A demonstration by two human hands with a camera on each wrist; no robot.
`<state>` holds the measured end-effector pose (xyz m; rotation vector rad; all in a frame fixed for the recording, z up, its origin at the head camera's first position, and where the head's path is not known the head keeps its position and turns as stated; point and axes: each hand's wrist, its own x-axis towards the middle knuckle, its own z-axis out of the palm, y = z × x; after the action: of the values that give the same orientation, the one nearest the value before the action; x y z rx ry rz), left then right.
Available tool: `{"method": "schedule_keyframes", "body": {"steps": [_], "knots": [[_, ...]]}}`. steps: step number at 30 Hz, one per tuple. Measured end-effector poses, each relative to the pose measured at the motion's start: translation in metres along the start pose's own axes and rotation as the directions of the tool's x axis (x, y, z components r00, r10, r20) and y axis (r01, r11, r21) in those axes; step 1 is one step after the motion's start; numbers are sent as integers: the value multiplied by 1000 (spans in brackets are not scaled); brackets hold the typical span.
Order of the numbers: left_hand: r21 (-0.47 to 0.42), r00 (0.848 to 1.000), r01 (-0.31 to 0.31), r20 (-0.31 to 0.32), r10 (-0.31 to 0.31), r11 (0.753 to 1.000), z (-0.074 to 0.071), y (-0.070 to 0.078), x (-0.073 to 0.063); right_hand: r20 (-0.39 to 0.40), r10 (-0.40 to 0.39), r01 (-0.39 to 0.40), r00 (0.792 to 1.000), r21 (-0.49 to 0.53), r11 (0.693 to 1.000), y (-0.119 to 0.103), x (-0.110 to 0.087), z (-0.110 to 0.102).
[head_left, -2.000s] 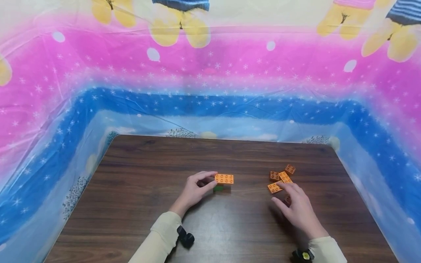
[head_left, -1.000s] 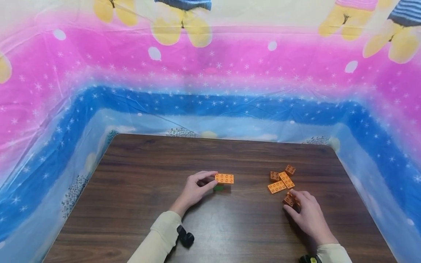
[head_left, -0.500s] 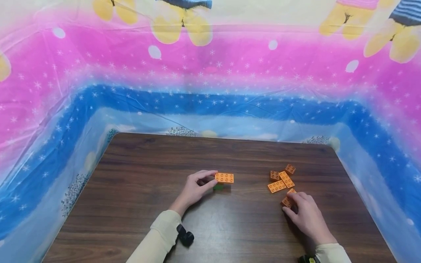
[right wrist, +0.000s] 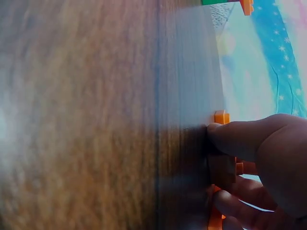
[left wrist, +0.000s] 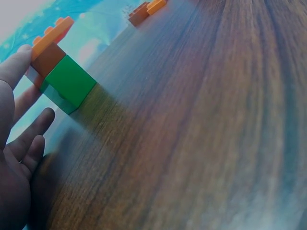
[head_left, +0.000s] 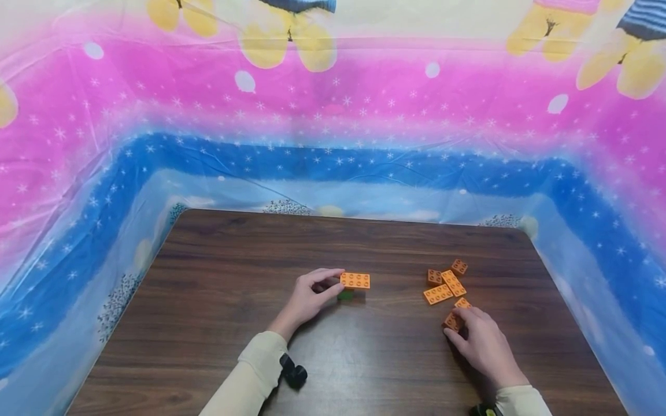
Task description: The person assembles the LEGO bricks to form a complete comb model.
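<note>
My left hand (head_left: 307,303) pinches a small stack of toy building bricks at mid-table. A flat orange brick (head_left: 355,281) with studs tops it. The left wrist view shows a brown brick (left wrist: 48,58) under that and a green block (left wrist: 72,81) at the bottom, standing on the wood. Over on the right, my right hand (head_left: 486,344) holds a square brown brick (head_left: 451,322) between thumb and fingers, low at the tabletop. Partly hidden by those fingers, an orange brick (head_left: 462,303) lies just beyond it.
Beyond the right hand lie two flat orange bricks, one slanting (head_left: 454,283) and one nearer (head_left: 438,294). Two brown bricks, left (head_left: 434,277) and far (head_left: 459,267), sit beside them. The dark wooden table (head_left: 250,248) ends at a colourful cloth backdrop (head_left: 333,167).
The right hand has left the nearer flat orange brick, moved toward the person and taken hold of the brown brick, which has shifted slightly left and nearer. The left hand stays at the stack.
</note>
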<state>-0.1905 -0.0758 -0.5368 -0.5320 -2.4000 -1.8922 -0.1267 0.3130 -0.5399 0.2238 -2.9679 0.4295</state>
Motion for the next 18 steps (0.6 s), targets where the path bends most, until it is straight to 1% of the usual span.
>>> {"method": "schedule_keyframes", "body": {"steps": [4,8,12,18], "knots": [[18,1000,20,-3,-20,1000,2,-12,3,-1,8,-8,1000,3,1000,0,-2,0],[20,1000,9,-4,-9,1000,2,-24,5,-5,14,-14,1000,7,1000,-1,-3,0],[1,1000,-3,8,3,1000,1,-28,6,-5,18,-18,1000,7,1000,-3,-2,-1],[-10,1000,-6,25,6,1000,-1,-28,5,5,34,-34,999,9,999,-4,-2,-2]]}}
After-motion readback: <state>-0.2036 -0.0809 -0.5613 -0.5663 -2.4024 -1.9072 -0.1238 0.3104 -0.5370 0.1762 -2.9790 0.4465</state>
